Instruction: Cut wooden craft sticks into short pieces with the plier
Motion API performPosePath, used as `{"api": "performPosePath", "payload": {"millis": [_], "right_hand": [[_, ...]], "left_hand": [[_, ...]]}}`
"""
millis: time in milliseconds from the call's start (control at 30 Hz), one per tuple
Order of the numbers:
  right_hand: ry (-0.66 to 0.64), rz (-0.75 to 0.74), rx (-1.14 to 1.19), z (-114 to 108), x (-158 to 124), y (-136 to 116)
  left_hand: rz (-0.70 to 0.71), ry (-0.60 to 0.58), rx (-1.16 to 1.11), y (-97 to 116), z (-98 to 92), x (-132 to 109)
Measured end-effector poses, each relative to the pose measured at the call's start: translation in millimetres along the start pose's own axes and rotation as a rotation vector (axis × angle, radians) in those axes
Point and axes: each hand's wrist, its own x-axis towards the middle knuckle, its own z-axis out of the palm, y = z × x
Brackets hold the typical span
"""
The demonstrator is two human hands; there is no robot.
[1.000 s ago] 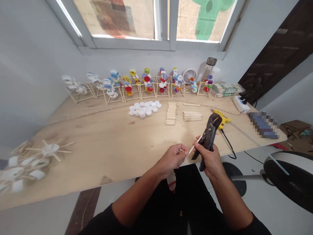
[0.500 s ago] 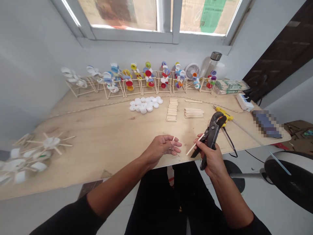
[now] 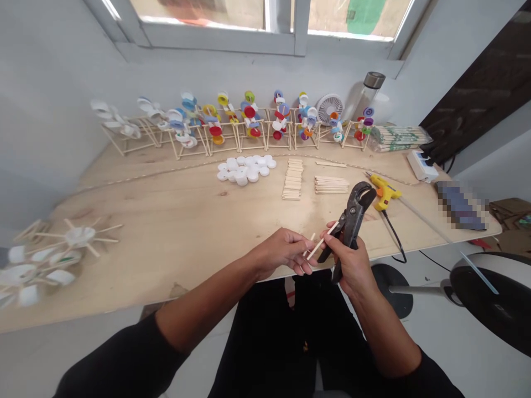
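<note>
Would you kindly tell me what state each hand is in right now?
Left hand: partly curled, holding a short wooden stick.
Right hand: closed around the black hand tool, also holding a second wooden stick.

A light wooden table (image 3: 186,221) abuts a pale wall (image 3: 53,72) beneath a grey-framed window (image 3: 224,37), where bright light shows along the lower pane edges, with pale floor (image 3: 37,359) below and a dark panel (image 3: 477,72) at right.
</note>
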Motion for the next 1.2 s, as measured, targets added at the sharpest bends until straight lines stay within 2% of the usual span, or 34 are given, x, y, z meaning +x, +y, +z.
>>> {"api": "performPosePath", "payload": {"millis": [233, 533, 1200], "right_hand": [[0.018, 0.025, -0.029, -0.4, -0.4, 0.6], [0.042, -0.012, -0.04, -1.1, 0.2, 0.8], [0.06, -0.04, -0.014, -0.2, -2.9, 2.4]], "left_hand": [[-0.013, -0.028, 0.016, 3.6, 4.2, 1.7], [-0.045, -0.092, 0.054, 4.3, 2.2, 2.5], [-0.018, -0.091, 0.066, 3.1, 7.3, 2.6]]}}
